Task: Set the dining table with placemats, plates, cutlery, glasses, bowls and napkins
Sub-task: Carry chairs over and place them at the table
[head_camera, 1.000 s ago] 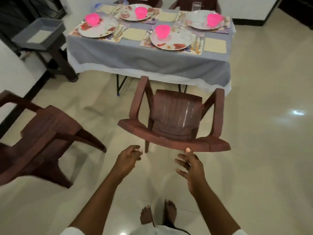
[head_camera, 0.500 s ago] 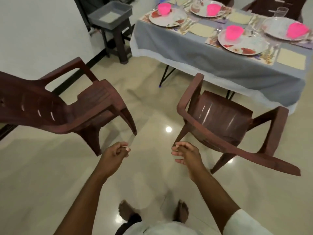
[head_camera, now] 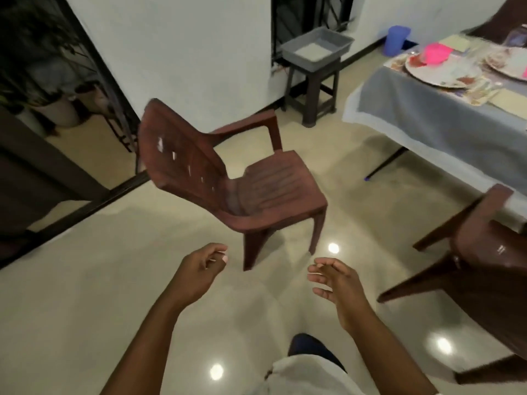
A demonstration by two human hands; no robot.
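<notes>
The dining table (head_camera: 422,115), draped in a grey cloth, juts in at the upper right. On it lie a floral plate (head_camera: 445,72) with a pink bowl (head_camera: 435,52), a patterned placemat (head_camera: 479,92) and a cream napkin (head_camera: 510,102). My left hand (head_camera: 199,269) hovers over the floor with loosely curled fingers and holds nothing. My right hand (head_camera: 336,280) floats beside it, fingers relaxed and spread, also holding nothing. A brown plastic chair (head_camera: 236,181) stands just beyond both hands.
A second brown chair (head_camera: 482,269) sits at the right, facing the table. A grey tray (head_camera: 316,48) rests on a dark stool (head_camera: 312,89) by the wall. A blue cup (head_camera: 396,39) stands on the floor. A dark doorway opens at the left.
The view has swung left, away from the table. The chair by the wall is now ahead of me. My right hand has let go of the other chair's back.
</notes>
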